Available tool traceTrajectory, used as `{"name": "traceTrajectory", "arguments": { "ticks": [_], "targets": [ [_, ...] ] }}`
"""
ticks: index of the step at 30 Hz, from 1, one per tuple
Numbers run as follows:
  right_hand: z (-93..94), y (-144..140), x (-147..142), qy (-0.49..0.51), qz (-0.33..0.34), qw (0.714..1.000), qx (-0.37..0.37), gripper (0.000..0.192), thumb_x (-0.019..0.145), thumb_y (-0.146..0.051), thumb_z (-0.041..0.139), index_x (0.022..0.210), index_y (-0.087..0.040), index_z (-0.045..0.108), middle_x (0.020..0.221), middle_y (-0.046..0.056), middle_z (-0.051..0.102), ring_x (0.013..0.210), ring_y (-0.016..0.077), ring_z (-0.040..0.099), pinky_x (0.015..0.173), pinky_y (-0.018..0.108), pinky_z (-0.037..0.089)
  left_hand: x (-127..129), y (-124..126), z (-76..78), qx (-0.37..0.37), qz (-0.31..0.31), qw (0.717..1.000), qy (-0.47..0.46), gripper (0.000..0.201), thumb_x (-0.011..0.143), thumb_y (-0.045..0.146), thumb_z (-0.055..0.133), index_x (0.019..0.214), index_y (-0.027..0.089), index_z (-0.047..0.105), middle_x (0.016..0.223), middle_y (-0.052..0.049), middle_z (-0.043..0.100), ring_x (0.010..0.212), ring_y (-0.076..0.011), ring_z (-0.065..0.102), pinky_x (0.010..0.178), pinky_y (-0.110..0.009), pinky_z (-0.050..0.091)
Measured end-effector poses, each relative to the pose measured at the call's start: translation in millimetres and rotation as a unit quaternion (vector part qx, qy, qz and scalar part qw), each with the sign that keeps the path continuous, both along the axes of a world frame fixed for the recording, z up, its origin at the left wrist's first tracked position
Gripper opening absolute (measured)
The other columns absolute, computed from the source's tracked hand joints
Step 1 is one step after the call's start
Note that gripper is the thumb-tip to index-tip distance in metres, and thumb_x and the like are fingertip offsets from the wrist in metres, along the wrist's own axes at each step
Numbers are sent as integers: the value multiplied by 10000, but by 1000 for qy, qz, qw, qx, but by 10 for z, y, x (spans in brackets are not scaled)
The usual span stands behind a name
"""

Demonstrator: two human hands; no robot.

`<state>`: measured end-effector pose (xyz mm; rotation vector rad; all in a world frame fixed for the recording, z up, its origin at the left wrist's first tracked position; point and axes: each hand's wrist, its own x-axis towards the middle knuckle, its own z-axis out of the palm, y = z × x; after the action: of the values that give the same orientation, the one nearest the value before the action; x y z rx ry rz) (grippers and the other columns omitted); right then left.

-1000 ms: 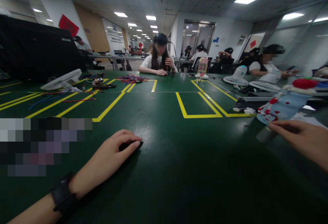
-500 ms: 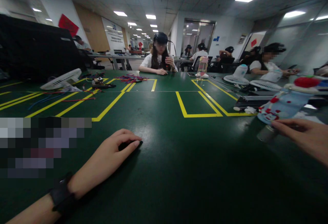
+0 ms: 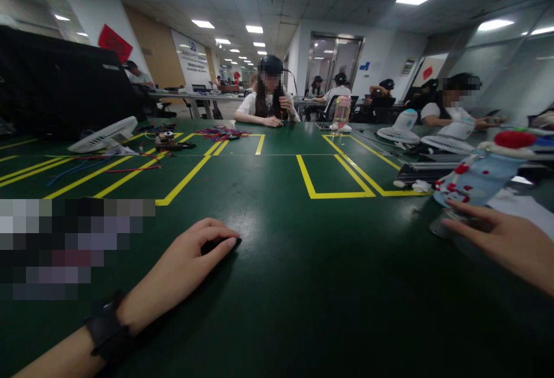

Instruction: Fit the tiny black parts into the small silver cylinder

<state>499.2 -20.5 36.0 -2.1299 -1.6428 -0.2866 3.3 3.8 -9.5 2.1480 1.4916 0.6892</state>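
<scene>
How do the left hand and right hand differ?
The left hand rests on the table; the right hand has its fingers at a grey thing. A black band shows behind the left hand; the right hand is cut off at the picture's right edge. Both hands are ungloved.

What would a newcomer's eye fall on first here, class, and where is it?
Probably the bright yellow tape, outlining shapes across the far part of the dark green table. Next, at the right, the light-blue, red-topped object, just beyond the right hand, which is at a small grey piece.
</scene>
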Motion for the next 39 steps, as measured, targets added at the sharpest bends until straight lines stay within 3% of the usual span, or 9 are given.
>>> {"name": "traceTrajectory", "arguments": {
  "ticks": [3,6,9,12,17,21,27,35,39],
  "targets": [
    [-36,-55,-502,42,77,996,-18,557,798,-503,528,1276,-215,536,1040,95,652,824,195,631,705,316,495,12,-1,4,-1,2,1000,3,283,870,457,498,1023,292,670,1093,-25,610,994,-219,586,888,-367,473],
    [-83,-114,-1210,80,300,950,-22,484,852,-410,491,1316,-273,466,1266,36,532,1111,165,529,956,313,439,8,7,-7,2,2,1000,10,286,871,455,498,1034,291,667,1096,-24,612,990,-216,591,878,-354,479],
    [-129,-150,-1849,113,440,887,-85,498,878,-324,448,1370,-273,389,1271,27,507,1115,125,508,982,276,431,7,-8,-7,21,2,1000,23,284,867,445,506,1039,286,666,1102,-22,615,990,-218,592,883,-349,474],
    [-202,-151,-2157,141,482,859,-101,510,878,-271,430,1384,-262,367,1256,36,503,1089,120,511,964,271,443,112,-83,56,62,-10,998,21,249,870,412,517,1024,282,664,1079,-25,613,991,-218,580,890,-349,463],
    [-395,-113,-2126,244,453,854,-81,808,800,-260,569,1450,-268,89,1233,44,523,1065,127,534,963,309,448,675,-259,297,85,-67,993,-44,227,902,325,495,1078,287,633,1079,-21,603,989,-186,559,882,-332,460],
    [-469,-109,-2071,286,434,849,-98,758,780,-255,607,1391,-284,160,1153,15,570,999,111,566,922,299,465,1018,-285,435,74,-88,990,-83,162,885,287,539,948,287,688,1000,-5,613,925,-167,565,827,-310,471],
    [-414,-153,-2020,260,426,862,-89,445,782,-252,593,1194,-296,431,1103,-20,569,944,85,564,841,232,478,831,-210,236,81,-42,996,-7,167,857,318,589,965,359,709,1071,1,603,1009,-212,527,879,-408,436],
    [-426,-143,-1912,184,431,883,-35,435,820,-292,548,1238,-292,426,1174,1,551,1042,103,546,921,252,464,792,-203,-8,58,-72,992,90,251,868,380,561,1099,432,642,1293,20,533,1139,-257,469,933,-481,410],
    [-398,-45,-1332,125,285,949,50,451,786,-419,579,1192,-250,481,1137,44,576,980,158,584,841,297,501,445,-140,79,60,-56,994,71,379,883,415,520,1259,374,518,1306,-10,511,1160,-233,474,975,-441,409]
  ]
}}
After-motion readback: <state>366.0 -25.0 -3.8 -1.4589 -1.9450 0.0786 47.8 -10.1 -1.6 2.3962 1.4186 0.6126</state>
